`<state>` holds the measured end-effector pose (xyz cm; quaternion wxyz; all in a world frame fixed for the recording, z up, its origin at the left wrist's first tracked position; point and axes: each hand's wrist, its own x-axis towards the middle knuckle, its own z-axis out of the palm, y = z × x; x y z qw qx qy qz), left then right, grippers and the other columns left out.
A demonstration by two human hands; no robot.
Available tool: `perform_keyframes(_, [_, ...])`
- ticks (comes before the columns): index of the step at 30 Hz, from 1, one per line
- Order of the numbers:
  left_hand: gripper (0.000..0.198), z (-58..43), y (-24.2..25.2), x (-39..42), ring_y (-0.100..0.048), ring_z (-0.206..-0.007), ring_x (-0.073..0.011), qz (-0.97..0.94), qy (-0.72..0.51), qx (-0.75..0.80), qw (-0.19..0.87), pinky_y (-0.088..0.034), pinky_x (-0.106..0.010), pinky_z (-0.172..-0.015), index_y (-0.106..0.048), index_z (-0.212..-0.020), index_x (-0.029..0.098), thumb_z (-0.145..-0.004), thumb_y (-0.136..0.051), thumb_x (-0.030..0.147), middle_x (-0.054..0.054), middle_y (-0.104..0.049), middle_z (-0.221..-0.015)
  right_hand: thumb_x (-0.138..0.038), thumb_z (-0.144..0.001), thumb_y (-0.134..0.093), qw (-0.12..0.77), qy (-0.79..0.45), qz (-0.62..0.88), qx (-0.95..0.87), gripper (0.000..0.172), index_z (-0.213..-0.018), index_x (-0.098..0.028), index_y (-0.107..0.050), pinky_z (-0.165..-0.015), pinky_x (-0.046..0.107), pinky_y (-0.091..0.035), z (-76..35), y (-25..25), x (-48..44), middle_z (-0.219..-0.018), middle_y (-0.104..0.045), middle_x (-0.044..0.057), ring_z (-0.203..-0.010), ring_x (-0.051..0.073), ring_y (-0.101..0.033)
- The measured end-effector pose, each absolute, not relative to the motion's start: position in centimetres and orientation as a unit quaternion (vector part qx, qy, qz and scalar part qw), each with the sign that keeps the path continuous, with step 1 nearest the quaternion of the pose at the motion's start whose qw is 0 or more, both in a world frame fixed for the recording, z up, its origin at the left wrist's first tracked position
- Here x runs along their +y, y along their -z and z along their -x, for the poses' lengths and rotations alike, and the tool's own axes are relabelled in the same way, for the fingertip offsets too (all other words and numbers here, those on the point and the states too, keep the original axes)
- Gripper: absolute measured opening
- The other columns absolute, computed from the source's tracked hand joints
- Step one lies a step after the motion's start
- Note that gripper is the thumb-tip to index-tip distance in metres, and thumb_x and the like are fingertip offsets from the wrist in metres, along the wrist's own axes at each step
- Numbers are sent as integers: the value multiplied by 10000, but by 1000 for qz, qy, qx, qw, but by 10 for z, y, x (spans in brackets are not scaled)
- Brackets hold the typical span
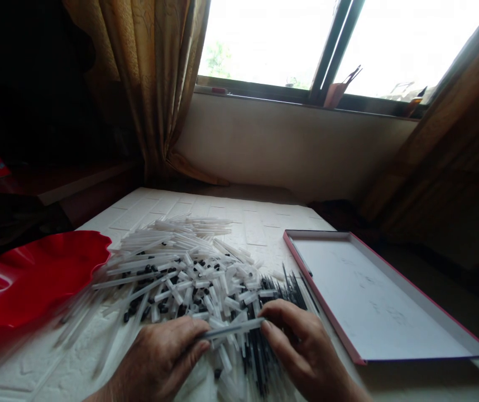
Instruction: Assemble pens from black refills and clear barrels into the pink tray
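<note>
The left hand [159, 360] and the right hand [306, 349] grip the two ends of a thin clear tube [233, 328], right over a big messy pile of plastic tubes [185, 268] on a white table [239, 215].

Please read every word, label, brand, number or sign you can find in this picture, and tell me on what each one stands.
No word, brand or number can be read clearly.
Faint marks on the white base of the pink-edged tray: too blurred to read.
Clear plastic tubes: no print can be made out.
Reddish holder on the window sill: too small to tell whether it bears text.
</note>
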<state>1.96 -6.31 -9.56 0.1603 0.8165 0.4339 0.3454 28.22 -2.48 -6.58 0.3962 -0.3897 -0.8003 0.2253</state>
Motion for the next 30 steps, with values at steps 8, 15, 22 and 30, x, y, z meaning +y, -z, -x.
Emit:
perform_keyframes(8, [453,-23,104,-58,-510,-417,-87,-531,-496,490,482,-367,-157,-382,-744,-930,192,-784,-730,620,49,-588,-507,-264,-905,-543,333,-329,403,-786,147,-804,-196,-626,-540,222,-440,-282,62,-23,-656,-580,-19,-585,134,-528])
perform_keyframes(15, [427,-24,103,-60,-482,-437,-59,-475,-514,424,574,-357,-138,-409,-774,-1034,219,-805,-744,578,13,-672,-590,-166,-788,-563,312,-312,320,-839,65,-766,-193,-618,-503,191,-407,-269,79,-27,-628,-619,-15,-533,111,-549])
perform_keyframes(22, [332,-30,95,-65,-709,-727,-155,-462,-563,401,557,-558,-212,-666,-729,-909,219,-907,-650,541,-19,-738,-784,-109,-760,-573,275,-273,268,-882,121,-777,-202,-648,-544,177,-424,-265,94,-25,-667,-700,6,-569,120,-636])
perform_keyframes(30, [293,-24,96,-68,-535,-494,-87,-561,-508,486,436,-436,-154,-484,-662,-1003,245,-940,-596,523,45,-609,-666,-168,-918,-480,294,-134,336,-885,180,-850,-198,-645,-550,213,-423,-270,88,-23,-700,-674,27,-582,141,-635])
